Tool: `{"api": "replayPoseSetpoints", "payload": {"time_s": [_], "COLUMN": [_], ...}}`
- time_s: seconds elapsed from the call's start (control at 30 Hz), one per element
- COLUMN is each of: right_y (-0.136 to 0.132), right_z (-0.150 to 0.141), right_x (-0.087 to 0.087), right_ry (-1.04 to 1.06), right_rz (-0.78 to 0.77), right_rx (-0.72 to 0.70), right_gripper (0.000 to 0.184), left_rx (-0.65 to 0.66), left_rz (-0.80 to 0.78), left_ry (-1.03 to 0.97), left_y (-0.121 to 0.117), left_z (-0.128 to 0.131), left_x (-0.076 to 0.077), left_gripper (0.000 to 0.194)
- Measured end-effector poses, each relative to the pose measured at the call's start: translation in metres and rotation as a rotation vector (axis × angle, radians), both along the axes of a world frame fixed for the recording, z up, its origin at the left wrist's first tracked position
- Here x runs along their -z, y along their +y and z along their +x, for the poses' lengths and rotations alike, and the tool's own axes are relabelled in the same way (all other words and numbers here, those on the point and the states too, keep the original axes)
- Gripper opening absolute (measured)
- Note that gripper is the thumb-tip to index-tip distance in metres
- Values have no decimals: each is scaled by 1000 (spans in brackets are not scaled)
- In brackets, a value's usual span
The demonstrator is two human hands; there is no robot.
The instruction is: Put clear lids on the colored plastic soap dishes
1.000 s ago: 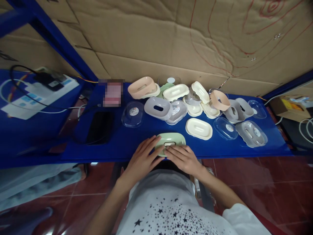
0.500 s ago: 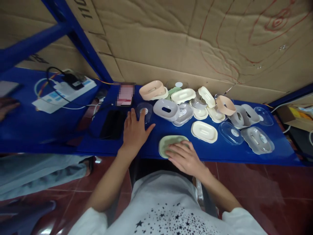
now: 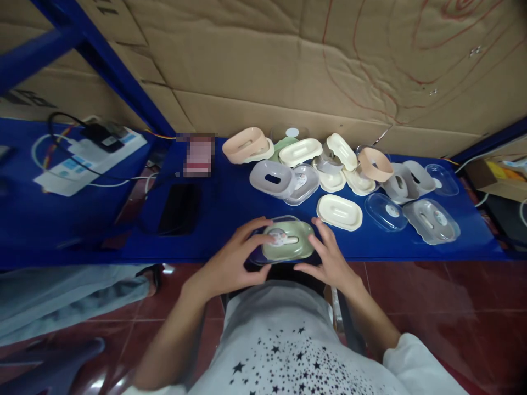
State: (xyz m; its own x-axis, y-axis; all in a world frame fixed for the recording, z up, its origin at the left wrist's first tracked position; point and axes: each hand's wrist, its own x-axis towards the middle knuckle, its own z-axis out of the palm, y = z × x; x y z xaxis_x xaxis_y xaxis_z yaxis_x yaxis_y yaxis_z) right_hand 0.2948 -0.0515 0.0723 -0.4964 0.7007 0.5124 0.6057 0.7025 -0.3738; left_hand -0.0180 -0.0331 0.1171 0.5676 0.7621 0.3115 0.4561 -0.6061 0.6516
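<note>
A pale green soap dish (image 3: 293,246) sits at the near edge of the blue table (image 3: 230,219), under a clear plastic lid (image 3: 263,252) with a round sticker. My left hand (image 3: 233,263) grips the lid's left side, thumb and fingers curled round it. My right hand (image 3: 329,258) cups the right end of the green soap dish, fingers curved against it. Both hands hold the lid and dish together just in front of my body.
Behind lie several soap dishes and lids: grey (image 3: 272,178), cream (image 3: 340,212), peach (image 3: 246,145), clear lids (image 3: 386,212). A black phone (image 3: 180,208) lies to the left, with a power strip and cables (image 3: 88,151) farther left. Cardboard lines the back wall.
My left hand reached left to a clear lid by the phone, brought it back and set it over the green dish. My right hand shifted from the dish's top to its right end.
</note>
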Motion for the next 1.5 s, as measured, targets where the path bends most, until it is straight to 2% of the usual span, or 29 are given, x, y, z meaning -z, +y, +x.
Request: {"api": "replayPoseSetpoints", "payload": {"time_s": [0.07,0.17,0.43,0.57,0.77,0.87,0.93,1.0,1.07,1.17,1.23,1.3,1.37,1.5], "right_y": [3,5,0,0,2,-3,-10,-18,-25,-33,-39,-43,-44,-33], "right_z": [-1,2,12,13,13,16,27,53,97,187,249,299,333,364], "right_x": [-3,-6,4,6,1,-2,-6,-12,-18,-20,-13,0,16,39], "right_ry": [-33,-75,-109,-104,3,27,43,73,90,79,87,127,198,296], "right_rz": [-4,-37,71,41,-87,-71,-20,82,256,545,589,600,586,516], "right_rx": [-69,-100,-82,-66,-96,-102,-32,136,398,847,1087,1224,1299,1378], "right_gripper": [94,82,86,82,61,58,58,58,59,66,75,79,80,75], "left_rx": [80,130,52,42,70,65,6,-87,-185,-299,-346,-367,-377,-405], "left_rz": [20,43,90,108,32,-32,-18,47,131,220,225,233,265,360], "left_ry": [-6,16,63,54,71,6,-44,-46,17,185,303,379,408,392], "left_y": [2,9,-3,-4,-7,-8,-2,11,32,67,84,92,90,67], "left_z": [19,35,37,38,40,36,33,32,34,40,44,45,42,27], "left_x": [8,18,33,42,40,35,33,30,26,22,21,20,21,25], "left_gripper": [53,61,50,53,58,73,71,62,58,57,56,50,40,32]}}
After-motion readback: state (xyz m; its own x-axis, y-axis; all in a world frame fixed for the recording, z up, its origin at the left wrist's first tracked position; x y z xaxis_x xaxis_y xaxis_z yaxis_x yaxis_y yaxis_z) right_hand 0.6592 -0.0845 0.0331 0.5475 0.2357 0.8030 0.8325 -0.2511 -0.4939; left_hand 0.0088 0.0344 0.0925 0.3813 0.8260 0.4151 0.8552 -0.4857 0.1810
